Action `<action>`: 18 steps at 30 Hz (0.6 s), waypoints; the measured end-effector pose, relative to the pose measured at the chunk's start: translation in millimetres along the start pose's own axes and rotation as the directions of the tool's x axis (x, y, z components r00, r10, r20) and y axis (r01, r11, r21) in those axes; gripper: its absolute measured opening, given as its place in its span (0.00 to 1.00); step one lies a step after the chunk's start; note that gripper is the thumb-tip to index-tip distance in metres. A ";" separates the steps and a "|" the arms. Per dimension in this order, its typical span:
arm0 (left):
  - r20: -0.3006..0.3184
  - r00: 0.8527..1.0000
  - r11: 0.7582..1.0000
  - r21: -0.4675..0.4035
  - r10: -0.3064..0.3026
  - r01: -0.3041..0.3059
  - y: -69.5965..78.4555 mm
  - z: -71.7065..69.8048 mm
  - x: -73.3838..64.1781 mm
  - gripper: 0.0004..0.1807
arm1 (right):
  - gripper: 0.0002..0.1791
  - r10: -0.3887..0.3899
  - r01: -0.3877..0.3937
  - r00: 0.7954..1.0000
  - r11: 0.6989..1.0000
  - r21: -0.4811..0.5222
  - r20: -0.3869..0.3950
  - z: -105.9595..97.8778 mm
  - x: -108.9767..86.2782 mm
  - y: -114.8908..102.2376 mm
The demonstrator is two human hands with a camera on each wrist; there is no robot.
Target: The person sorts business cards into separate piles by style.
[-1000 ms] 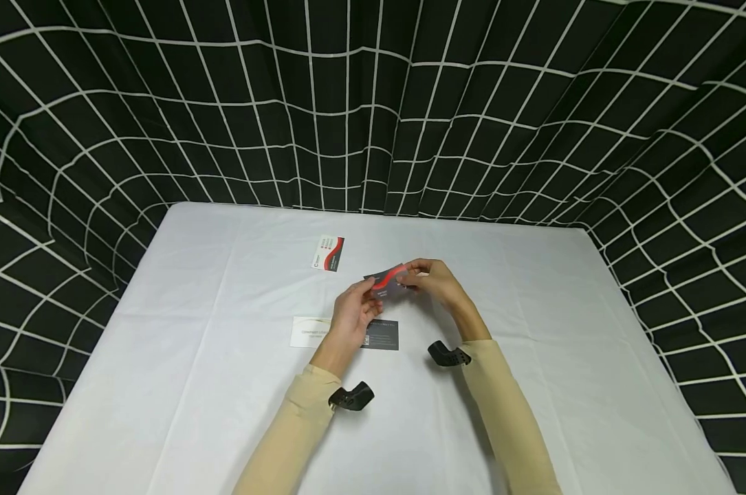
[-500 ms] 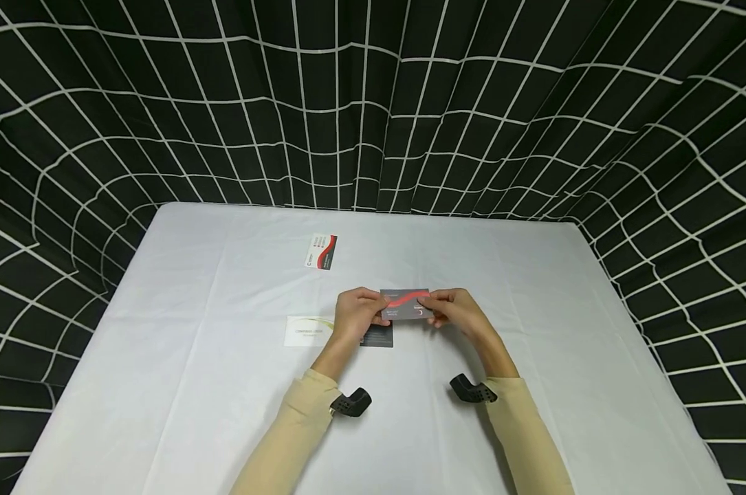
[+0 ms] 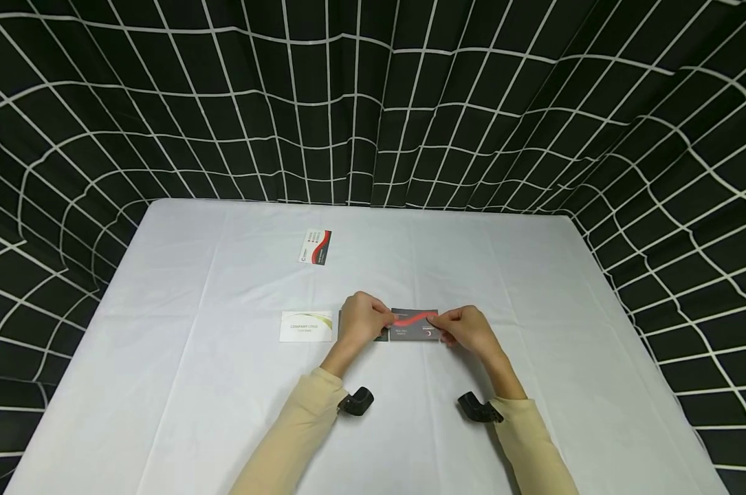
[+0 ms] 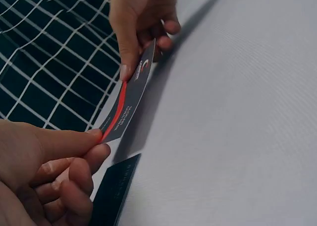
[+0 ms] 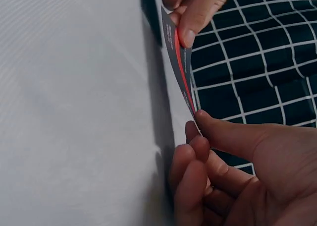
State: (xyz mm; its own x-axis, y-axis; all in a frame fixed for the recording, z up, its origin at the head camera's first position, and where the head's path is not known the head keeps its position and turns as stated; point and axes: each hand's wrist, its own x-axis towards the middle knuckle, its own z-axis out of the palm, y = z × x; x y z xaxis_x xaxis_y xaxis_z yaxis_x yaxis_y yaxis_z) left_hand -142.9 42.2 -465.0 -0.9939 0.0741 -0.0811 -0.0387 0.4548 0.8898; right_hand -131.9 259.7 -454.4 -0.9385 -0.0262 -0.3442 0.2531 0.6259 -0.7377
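A dark grey business card with a red wave [image 3: 414,331] is stretched between both hands, low over the table. My left hand [image 3: 364,319] pinches its left end between thumb and fingers. At its right end my right hand [image 3: 469,331] pinches it the same way. In the left wrist view the grey card [image 4: 133,94] is slightly bowed, its shadow falling on the cloth. Beneath my left hand lies a plain dark card [image 4: 116,191], mostly covered by that hand in the head view. Left of it, a white card with a company logo [image 3: 306,327] lies flat.
A white, red and black card [image 3: 315,247] lies farther back on the table, left of centre. The table [image 3: 224,412] wears a white cloth with fold creases. Black curtain with a white grid [image 3: 323,103] hangs behind and at the sides.
Both hands have brought the grey card nearer and to the right, turning it from tilted to level and lowering it beside the dark card. The right hand shifted its hold to the card's right end.
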 end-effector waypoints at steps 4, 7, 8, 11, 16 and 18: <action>-0.018 0.998 0.994 0.100 0.053 -0.051 1.7 5.1 -0.2 0.07 | 0.16 0.014 -0.017 0.999 0.998 -0.054 -0.047 0.8 -0.3 3.5; -0.029 0.998 0.992 0.115 0.058 -0.055 2.3 7.4 0.4 0.08 | 0.16 0.013 -0.019 0.997 0.996 -0.086 -0.070 2.5 0.9 3.6; -0.034 0.998 0.991 0.122 0.056 -0.051 2.2 7.7 0.5 0.08 | 0.16 0.007 -0.015 0.997 0.994 -0.105 -0.076 3.4 1.2 3.2; -0.050 0.997 0.987 0.152 0.065 -0.057 0.9 8.3 0.8 0.09 | 0.16 -0.014 0.000 0.996 0.988 -0.157 -0.089 5.6 1.6 2.2; -0.040 0.995 0.977 0.196 0.092 -0.082 1.0 11.1 1.1 0.10 | 0.16 -0.025 0.003 0.994 0.979 -0.203 -0.107 6.1 0.6 2.9; -0.032 0.994 0.973 0.211 0.105 -0.096 2.1 12.0 1.2 0.10 | 0.16 -0.020 -0.003 0.994 0.978 -0.208 -0.110 5.4 0.1 3.6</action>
State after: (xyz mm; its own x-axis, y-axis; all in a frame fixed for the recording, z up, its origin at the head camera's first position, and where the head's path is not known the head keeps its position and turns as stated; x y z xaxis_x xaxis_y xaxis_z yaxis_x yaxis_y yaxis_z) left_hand -142.9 53.9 -468.6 -0.9953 0.0932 0.0275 0.0797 0.6223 0.7787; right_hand -129.8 257.8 -460.3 -0.9636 0.0472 -0.2631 0.2017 0.7743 -0.5998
